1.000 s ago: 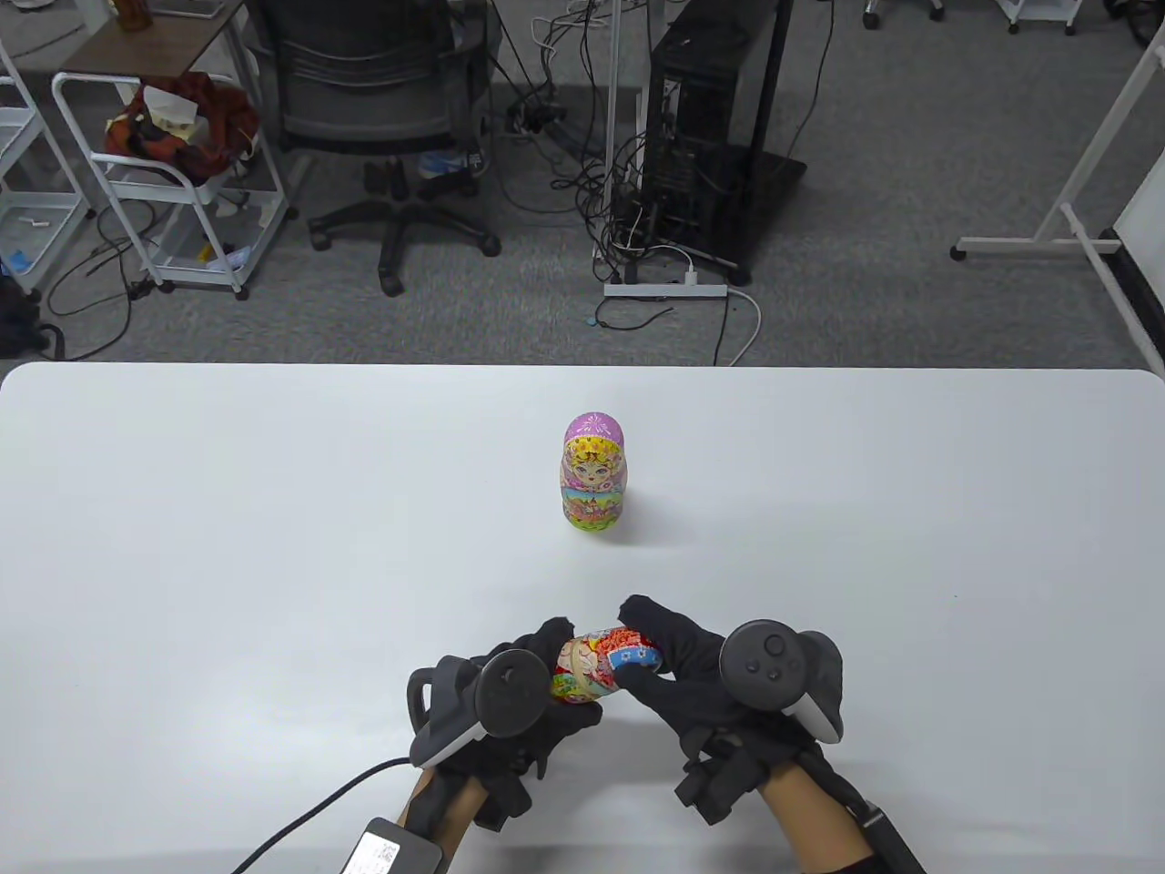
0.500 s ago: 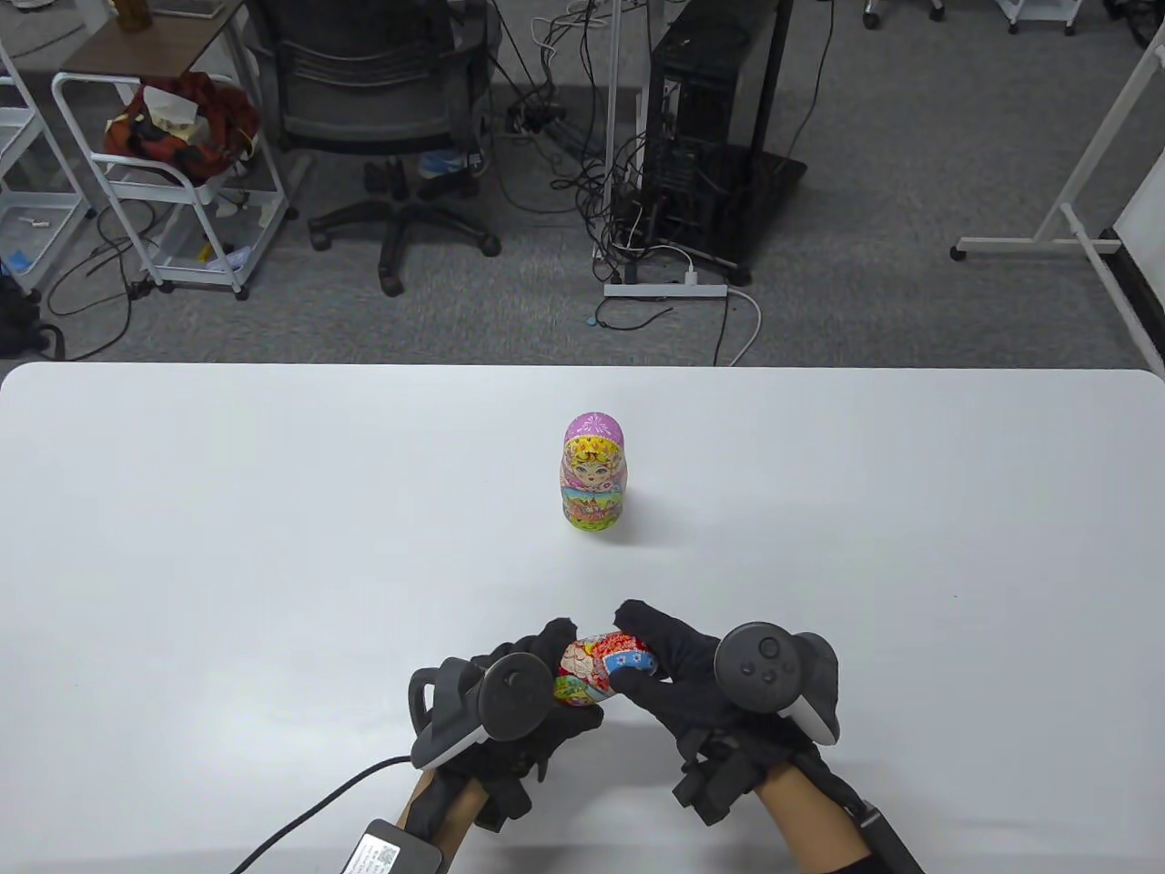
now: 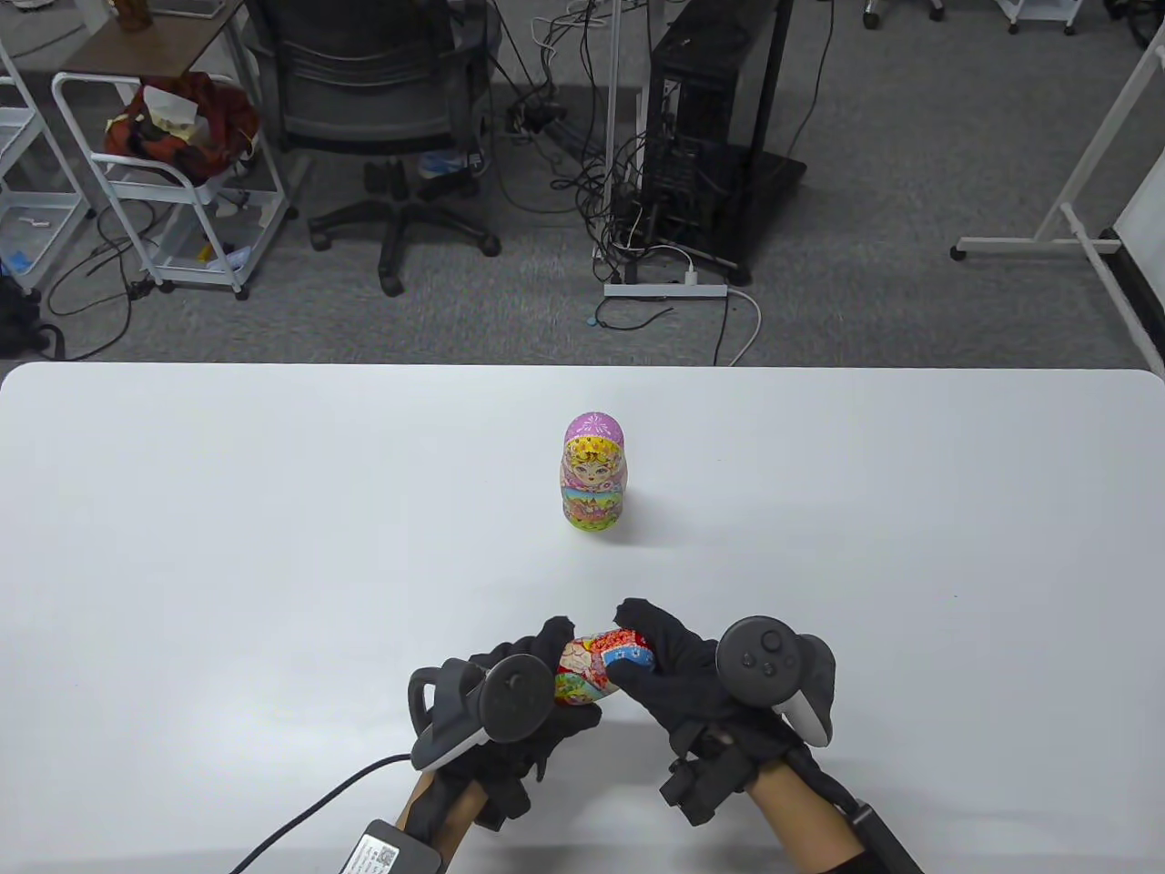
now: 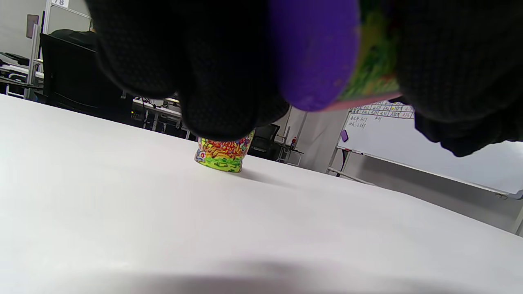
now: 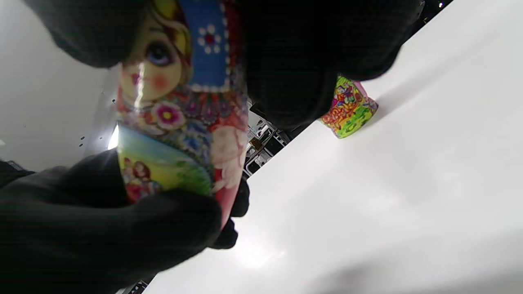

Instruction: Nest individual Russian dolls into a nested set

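A red doll (image 3: 596, 669) lies on its side between both hands, just above the white table (image 3: 227, 546) near its front edge. My left hand (image 3: 537, 678) grips its lower half and my right hand (image 3: 651, 669) grips its head half. In the right wrist view the red doll's face and blue scarf (image 5: 179, 102) show between the black gloved fingers. In the left wrist view its purple base (image 4: 316, 53) fills the top. A pink-headed doll (image 3: 593, 471) stands upright and closed at the table's middle, apart from both hands; its foot shows in the left wrist view (image 4: 222, 153) and right wrist view (image 5: 347, 108).
A cable and a grey box (image 3: 391, 851) lie on the table by my left forearm. Beyond the far edge are an office chair (image 3: 373, 109), a computer tower (image 3: 705, 127) and a wire cart (image 3: 173, 173) on the floor.
My right hand has shifted slightly left and turned a little on the red doll's head half. The left hand and the pink-headed doll have not moved.
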A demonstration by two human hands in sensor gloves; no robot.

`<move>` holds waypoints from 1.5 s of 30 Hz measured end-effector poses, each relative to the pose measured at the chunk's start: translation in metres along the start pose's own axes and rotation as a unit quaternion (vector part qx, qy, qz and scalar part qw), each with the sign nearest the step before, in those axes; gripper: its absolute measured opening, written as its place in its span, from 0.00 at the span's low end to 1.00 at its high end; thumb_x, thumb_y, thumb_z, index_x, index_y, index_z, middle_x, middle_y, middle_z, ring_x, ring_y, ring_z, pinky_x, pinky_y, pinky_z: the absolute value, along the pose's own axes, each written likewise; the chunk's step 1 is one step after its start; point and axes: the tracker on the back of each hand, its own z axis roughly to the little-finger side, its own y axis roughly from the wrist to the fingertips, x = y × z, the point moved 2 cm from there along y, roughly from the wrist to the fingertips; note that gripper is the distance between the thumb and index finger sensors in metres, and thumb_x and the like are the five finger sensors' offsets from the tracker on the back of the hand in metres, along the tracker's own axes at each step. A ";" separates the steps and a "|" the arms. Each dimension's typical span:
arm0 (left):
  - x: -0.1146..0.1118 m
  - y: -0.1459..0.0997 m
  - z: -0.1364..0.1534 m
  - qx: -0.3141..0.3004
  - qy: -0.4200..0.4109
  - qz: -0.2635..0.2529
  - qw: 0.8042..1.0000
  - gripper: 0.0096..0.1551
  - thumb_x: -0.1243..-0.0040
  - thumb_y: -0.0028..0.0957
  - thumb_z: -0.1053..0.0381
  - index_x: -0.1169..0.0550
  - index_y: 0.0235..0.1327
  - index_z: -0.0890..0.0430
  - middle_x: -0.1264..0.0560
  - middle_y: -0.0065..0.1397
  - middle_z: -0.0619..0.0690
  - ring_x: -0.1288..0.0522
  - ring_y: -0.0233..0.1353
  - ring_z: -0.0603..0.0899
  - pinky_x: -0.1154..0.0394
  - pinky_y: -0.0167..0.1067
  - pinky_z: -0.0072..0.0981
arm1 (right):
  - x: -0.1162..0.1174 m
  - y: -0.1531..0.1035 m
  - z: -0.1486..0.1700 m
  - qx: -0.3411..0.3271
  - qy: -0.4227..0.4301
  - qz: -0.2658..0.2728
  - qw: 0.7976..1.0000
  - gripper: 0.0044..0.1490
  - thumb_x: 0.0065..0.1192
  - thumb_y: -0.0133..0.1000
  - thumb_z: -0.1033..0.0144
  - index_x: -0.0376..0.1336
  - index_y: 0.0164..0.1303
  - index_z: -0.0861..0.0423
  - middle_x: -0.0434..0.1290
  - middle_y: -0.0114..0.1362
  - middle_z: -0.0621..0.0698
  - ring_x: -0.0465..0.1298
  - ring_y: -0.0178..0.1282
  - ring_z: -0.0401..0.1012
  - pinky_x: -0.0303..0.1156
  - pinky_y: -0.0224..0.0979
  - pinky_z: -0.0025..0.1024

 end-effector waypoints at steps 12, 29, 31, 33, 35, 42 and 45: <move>-0.006 0.003 0.004 0.016 -0.047 0.046 0.998 0.64 0.40 0.38 0.22 0.48 0.79 0.54 0.34 0.79 0.55 0.26 0.73 0.58 0.29 0.68 0.58 | -0.015 -0.004 -0.006 -0.004 -0.015 0.055 0.998 0.42 0.64 0.50 0.38 0.50 0.72 0.33 0.69 0.73 0.53 0.78 0.63 0.48 0.72 0.67 0.49; -0.006 0.000 0.058 0.142 0.111 0.025 0.983 0.64 0.46 0.42 0.21 0.61 0.79 0.46 0.63 0.84 0.60 0.61 0.82 0.69 0.62 0.70 0.77 | -0.099 -0.015 0.067 0.265 -0.323 0.176 0.891 0.43 0.66 0.53 0.43 0.47 0.74 0.30 0.61 0.80 0.51 0.71 0.72 0.49 0.64 0.76 0.53; -0.007 0.001 0.059 0.144 0.108 0.028 0.983 0.64 0.46 0.42 0.21 0.61 0.79 0.47 0.63 0.84 0.60 0.60 0.82 0.69 0.62 0.70 0.77 | -0.099 -0.015 0.076 0.283 -0.322 0.168 0.888 0.45 0.65 0.54 0.45 0.44 0.76 0.34 0.59 0.81 0.52 0.70 0.72 0.50 0.63 0.77 0.53; -0.007 0.001 0.059 0.144 0.104 0.034 0.983 0.64 0.46 0.42 0.21 0.61 0.79 0.47 0.63 0.84 0.60 0.60 0.82 0.69 0.62 0.70 0.77 | -0.097 -0.015 0.083 0.297 -0.326 0.157 0.884 0.47 0.64 0.54 0.45 0.42 0.77 0.37 0.58 0.81 0.53 0.69 0.73 0.49 0.63 0.77 0.53; -0.008 0.001 0.059 0.143 0.101 0.034 0.984 0.64 0.46 0.42 0.21 0.61 0.79 0.46 0.62 0.85 0.60 0.59 0.83 0.69 0.62 0.70 0.77 | -0.094 -0.014 0.089 0.303 -0.329 0.146 0.882 0.48 0.64 0.54 0.46 0.42 0.77 0.38 0.58 0.81 0.54 0.69 0.73 0.50 0.63 0.77 0.53; -0.008 0.001 0.060 0.144 0.087 0.035 0.985 0.63 0.47 0.42 0.21 0.60 0.80 0.47 0.61 0.85 0.60 0.58 0.83 0.69 0.61 0.70 0.77 | -0.095 -0.015 0.100 0.326 -0.308 0.122 0.885 0.46 0.61 0.55 0.42 0.39 0.76 0.32 0.56 0.82 0.53 0.66 0.76 0.51 0.61 0.78 0.55; -0.009 0.003 0.060 0.146 0.079 0.041 0.985 0.63 0.47 0.43 0.22 0.59 0.80 0.47 0.61 0.85 0.60 0.58 0.83 0.69 0.62 0.70 0.77 | -0.095 -0.017 0.100 0.329 -0.275 0.100 0.898 0.51 0.57 0.55 0.37 0.32 0.76 0.32 0.43 0.86 0.55 0.53 0.84 0.56 0.52 0.81 0.62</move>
